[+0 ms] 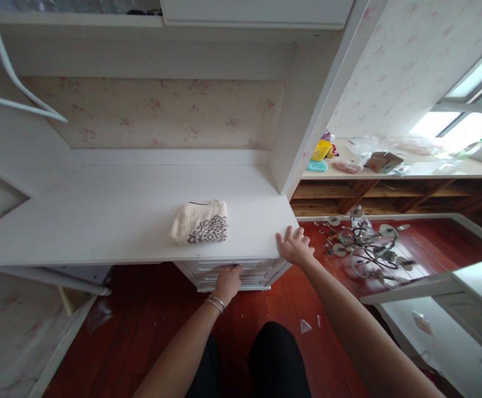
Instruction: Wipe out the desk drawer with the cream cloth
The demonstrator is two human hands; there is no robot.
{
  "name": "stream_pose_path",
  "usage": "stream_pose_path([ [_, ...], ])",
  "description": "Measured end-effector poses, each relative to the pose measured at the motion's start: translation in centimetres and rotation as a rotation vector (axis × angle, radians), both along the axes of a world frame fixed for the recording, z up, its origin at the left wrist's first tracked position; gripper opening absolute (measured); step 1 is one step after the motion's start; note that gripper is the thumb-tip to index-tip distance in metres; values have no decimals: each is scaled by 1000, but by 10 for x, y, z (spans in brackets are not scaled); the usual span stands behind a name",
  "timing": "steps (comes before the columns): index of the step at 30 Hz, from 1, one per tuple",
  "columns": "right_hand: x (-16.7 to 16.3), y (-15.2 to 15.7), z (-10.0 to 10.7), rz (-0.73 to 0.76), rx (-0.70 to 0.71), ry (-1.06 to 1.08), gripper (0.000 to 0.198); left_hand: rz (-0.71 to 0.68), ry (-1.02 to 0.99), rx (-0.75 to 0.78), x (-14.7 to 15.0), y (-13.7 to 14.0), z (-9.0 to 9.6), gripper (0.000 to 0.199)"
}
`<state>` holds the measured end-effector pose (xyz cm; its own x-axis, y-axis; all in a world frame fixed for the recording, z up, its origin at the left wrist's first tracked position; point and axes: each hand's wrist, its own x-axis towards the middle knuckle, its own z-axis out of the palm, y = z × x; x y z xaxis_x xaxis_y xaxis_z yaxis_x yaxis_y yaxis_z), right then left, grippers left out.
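Note:
My left hand (227, 282), with bracelets at the wrist, curls its fingers on the front of the top drawer (241, 266) of a white drawer unit under the desk. My right hand (294, 245) rests flat with fingers spread on the front right corner of the white desk top (100, 221). A folded cream towel (202, 222) with a grey patterned border lies on the desk, just left of my right hand and above my left one.
A white upright panel (307, 121) bounds the desk on the right. Beyond it a low wooden shelf (390, 176) carries boxes, bags and a yellow item. A dismantled chandelier (365, 246) lies on the red wooden floor. White furniture (452, 309) stands at the lower right.

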<state>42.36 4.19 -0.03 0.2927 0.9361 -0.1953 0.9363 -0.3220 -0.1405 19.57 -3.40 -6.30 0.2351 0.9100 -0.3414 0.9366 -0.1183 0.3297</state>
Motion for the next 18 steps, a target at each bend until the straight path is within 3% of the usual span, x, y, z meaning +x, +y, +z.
stream_pose_path([
  [6,0,1,0,-13,4,7,84,-35,-26,-2,-3,-45,1,36],
  [10,2,1,-3,-13,22,24,84,-44,-63,-20,-4,-107,-1,41],
  [13,2,2,-5,-14,28,37,85,-68,-27,-46,-1,-158,-4,58],
  [15,3,2,-6,-18,32,40,86,-96,63,-111,2,-187,-6,77],
  [18,3,2,-6,-15,36,40,87,-135,84,-273,6,-223,-9,72],
])
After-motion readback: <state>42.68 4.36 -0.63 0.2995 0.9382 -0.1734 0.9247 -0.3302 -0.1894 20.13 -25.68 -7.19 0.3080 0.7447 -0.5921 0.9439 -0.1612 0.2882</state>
